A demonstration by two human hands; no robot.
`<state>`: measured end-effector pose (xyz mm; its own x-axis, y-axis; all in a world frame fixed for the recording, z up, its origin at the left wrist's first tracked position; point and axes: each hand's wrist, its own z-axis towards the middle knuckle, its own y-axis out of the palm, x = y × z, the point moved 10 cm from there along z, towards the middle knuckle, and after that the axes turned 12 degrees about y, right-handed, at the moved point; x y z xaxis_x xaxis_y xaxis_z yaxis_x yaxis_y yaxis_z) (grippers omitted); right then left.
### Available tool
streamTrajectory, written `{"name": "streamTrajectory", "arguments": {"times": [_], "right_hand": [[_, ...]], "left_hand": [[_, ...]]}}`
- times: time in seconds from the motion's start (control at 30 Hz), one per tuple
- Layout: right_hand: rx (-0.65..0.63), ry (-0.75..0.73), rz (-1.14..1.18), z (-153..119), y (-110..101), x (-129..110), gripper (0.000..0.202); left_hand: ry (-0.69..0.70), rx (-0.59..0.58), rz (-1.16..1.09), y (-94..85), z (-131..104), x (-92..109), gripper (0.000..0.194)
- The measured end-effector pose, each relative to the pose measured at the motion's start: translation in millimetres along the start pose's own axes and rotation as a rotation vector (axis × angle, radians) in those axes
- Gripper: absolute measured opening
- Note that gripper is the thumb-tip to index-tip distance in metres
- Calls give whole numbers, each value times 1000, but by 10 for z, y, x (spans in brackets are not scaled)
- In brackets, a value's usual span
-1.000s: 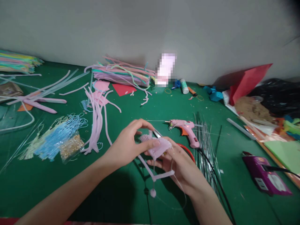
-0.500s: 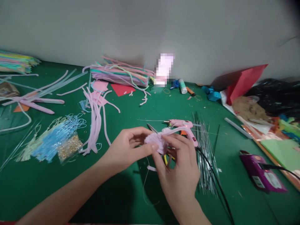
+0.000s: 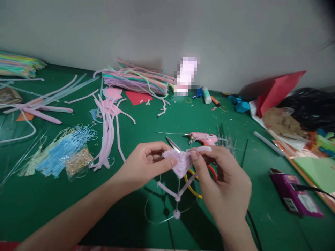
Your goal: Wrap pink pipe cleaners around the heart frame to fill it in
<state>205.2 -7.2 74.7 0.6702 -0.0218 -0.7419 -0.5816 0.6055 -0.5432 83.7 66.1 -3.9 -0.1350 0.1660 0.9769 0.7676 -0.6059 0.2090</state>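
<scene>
A pale lilac fuzzy piece (image 3: 181,166), folded into a V of ridged rows, hangs between both hands. My left hand (image 3: 150,162) pinches its left side between thumb and fingers. On the right side, my right hand (image 3: 220,177) grips it, with a loose lilac end (image 3: 205,149) lying over the fingers. Below the piece, a thin stem carries a small lilac V (image 3: 177,198) and a round lilac tuft (image 3: 177,214). Scissors (image 3: 194,188) with yellow and red handles lie behind, partly covered. Beyond my right hand is a pink glue gun (image 3: 203,137).
Lilac stems (image 3: 106,139), blue tassels (image 3: 61,151) and a bag of gold beads (image 3: 78,162) lie left. Thin wires (image 3: 227,139) are partly behind my right hand. A purple power box (image 3: 295,193) sits right, and bundled stems (image 3: 138,82) lie at the back.
My right hand has moved right and turned, and more of the ridged V shows. The stem with the small V and tuft has come into view below. The camera view has shifted slightly.
</scene>
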Motion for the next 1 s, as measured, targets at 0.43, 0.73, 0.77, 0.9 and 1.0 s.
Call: {"name": "streamTrajectory", "arguments": {"times": [0.43, 0.73, 0.77, 0.9, 1.0], "right_hand": [[-106, 17, 141, -39, 10, 70, 13], [-18, 98, 236, -156, 50, 142, 16], [-3, 113, 242, -168, 56, 158, 16], [10, 101, 133, -180, 71, 145, 13], [55, 24, -10, -157, -6, 55, 12]], "left_hand": [[-42, -12, -158, 44, 11, -40, 10], [-78, 5, -150, 18, 16, -87, 11], [-75, 9, -137, 5, 17, -90, 12], [-66, 45, -93, -57, 21, -96, 15], [-75, 53, -112, -59, 23, -92, 15]]}}
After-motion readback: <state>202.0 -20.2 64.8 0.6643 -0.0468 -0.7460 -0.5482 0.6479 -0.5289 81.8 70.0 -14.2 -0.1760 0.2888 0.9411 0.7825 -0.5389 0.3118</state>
